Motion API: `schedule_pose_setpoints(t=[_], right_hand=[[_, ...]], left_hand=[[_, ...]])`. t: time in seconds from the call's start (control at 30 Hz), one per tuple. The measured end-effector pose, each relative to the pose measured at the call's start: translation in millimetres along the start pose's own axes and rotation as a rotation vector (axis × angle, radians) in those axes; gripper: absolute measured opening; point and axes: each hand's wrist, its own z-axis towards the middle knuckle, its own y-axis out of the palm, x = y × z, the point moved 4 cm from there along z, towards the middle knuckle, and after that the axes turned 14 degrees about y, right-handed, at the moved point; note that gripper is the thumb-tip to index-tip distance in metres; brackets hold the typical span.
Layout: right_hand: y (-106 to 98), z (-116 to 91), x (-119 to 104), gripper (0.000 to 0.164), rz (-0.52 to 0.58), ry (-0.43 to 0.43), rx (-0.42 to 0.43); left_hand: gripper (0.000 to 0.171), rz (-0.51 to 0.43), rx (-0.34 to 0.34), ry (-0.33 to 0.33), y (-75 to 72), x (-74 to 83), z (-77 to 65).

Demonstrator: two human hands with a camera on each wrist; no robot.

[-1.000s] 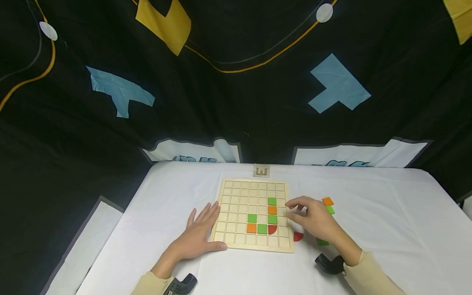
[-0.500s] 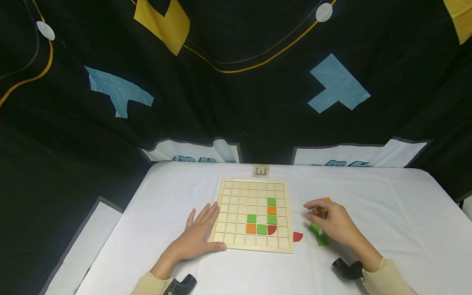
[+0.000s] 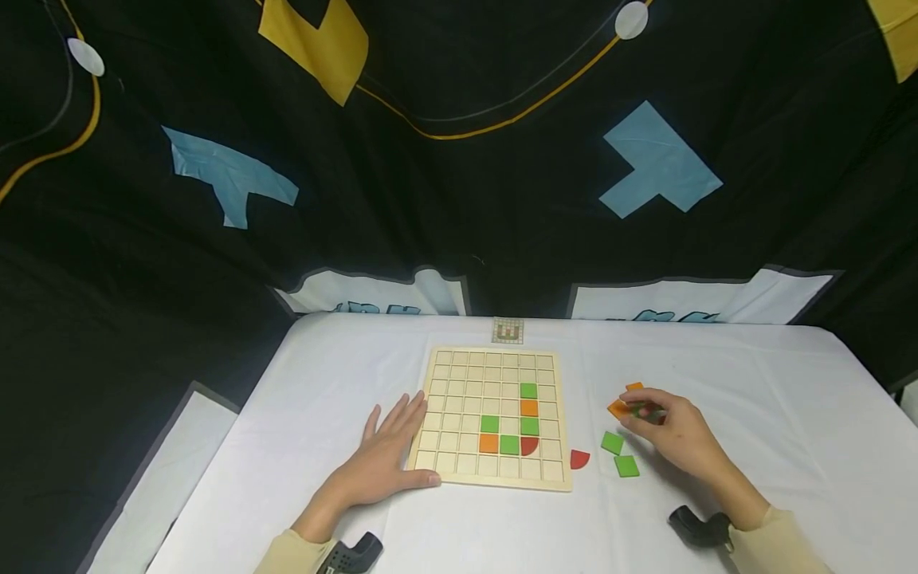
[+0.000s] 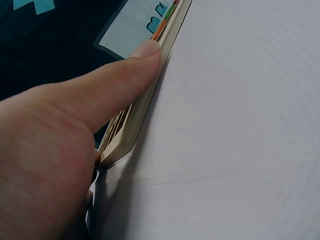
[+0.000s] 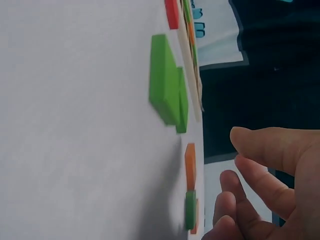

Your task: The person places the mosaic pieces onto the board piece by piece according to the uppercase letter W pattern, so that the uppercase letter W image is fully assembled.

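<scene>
A wooden grid board (image 3: 459, 480) lies on the white table, with several green and orange square tiles and a red quarter-round tile (image 3: 529, 446) in its cells. My left hand (image 3: 387, 466) rests spread on the board's left edge; its thumb (image 4: 115, 85) lies along the front edge in the left wrist view. To the right of the board my right hand (image 3: 677, 434) hovers over loose tiles, thumb and fingers bent and apart, holding nothing. An orange tile (image 3: 617, 409) shows by its fingertips, another orange tile (image 3: 634, 387) just behind. The hand partly covers a green tile (image 5: 190, 210).
Two loose green tiles (image 3: 612, 443) lie nearer the front. A loose red quarter-round tile (image 3: 579, 460) sits beside the board's right edge. Behind the board is a small card with a grid pattern (image 3: 508, 331). A dark cloth (image 3: 459, 239) hangs behind the table.
My right hand has moved right from the board's right edge to the loose tiles, uncovering the two green ones. My left hand has stayed on the board.
</scene>
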Motion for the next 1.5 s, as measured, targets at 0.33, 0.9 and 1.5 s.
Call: schedule_pose_setpoints(t=[0.33,0.9,1.5], right_hand=[[-4,2,12,0.042,-0.047,0.062,0.026],[6,13,6,0.038,-0.192,0.032,0.011],[11,13,-4,0.028,-0.265,-0.041,-0.01]], left_hand=[[0.114,-0.002,0.004,0.003,0.3,-1.7,-0.4],[0.114,0.002,0.002,0.002,0.7,-1.3,0.1],[0.114,0.012,0.003,0.009,0.5,-1.2,0.5]])
